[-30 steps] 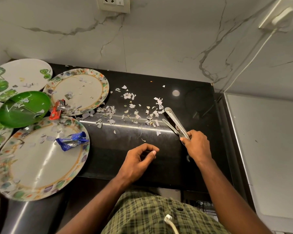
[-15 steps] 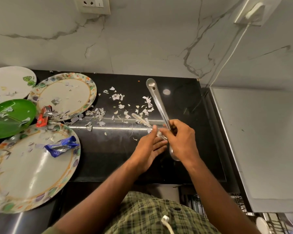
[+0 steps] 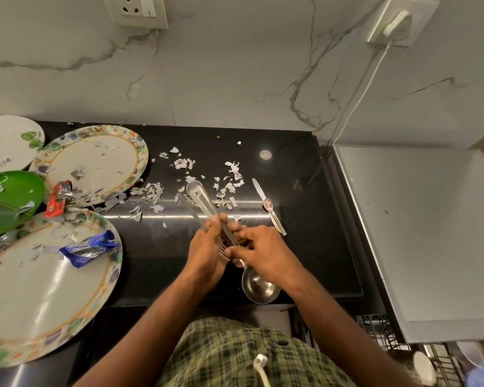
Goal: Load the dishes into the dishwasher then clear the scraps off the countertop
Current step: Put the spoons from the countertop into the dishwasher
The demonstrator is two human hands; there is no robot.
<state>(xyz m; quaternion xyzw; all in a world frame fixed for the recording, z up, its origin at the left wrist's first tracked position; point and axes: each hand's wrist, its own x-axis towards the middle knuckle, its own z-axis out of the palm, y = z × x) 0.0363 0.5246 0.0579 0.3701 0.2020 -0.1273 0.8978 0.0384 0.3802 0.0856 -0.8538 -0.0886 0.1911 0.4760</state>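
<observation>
Steel cutlery is bunched between both hands above the black countertop (image 3: 305, 247): the left hand (image 3: 204, 255) curls its fingers round the handles of a ladle (image 3: 259, 286) and a fork (image 3: 222, 250), while the right hand (image 3: 263, 255) closes over the same bundle from the other side. The ladle's bowl hangs at the counter's near edge, its long handle pointing toward the wall. A knife (image 3: 268, 206) lies alone on the counter just right of the hands. Paper scraps (image 3: 185, 164) are scattered across the counter's middle. On the left sit a large patterned plate (image 3: 39, 317) with a blue wrapper (image 3: 88, 248), a second patterned plate (image 3: 95, 163), a green plate (image 3: 9, 202) and a red wrapper (image 3: 58, 198). A dishwasher rack (image 3: 444, 361) shows at the lower right
</observation>
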